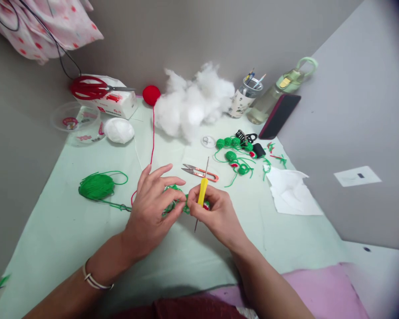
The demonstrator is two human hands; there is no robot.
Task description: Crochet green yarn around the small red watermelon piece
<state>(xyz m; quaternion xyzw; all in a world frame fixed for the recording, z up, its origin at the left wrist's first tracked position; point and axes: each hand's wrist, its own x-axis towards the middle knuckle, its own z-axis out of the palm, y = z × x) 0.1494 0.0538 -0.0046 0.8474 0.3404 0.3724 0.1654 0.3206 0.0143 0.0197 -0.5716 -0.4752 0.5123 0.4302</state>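
Observation:
My right hand grips a crochet hook with a yellow handle and thin metal ends, tip pointing up. A small piece of green and red crochet work sits between my hands, partly hidden by fingers. With thumb and index finger, my left hand pinches the green yarn at the work; its other fingers are raised. Green strands lead left, under that hand, to a ball of green yarn. Just beyond my hands lie orange-handled thread snips.
White stuffing is heaped at the back beside a red yarn ball. Left are white yarn and red scissors on a box. Right are green crocheted balls, a phone, a bottle and tissue.

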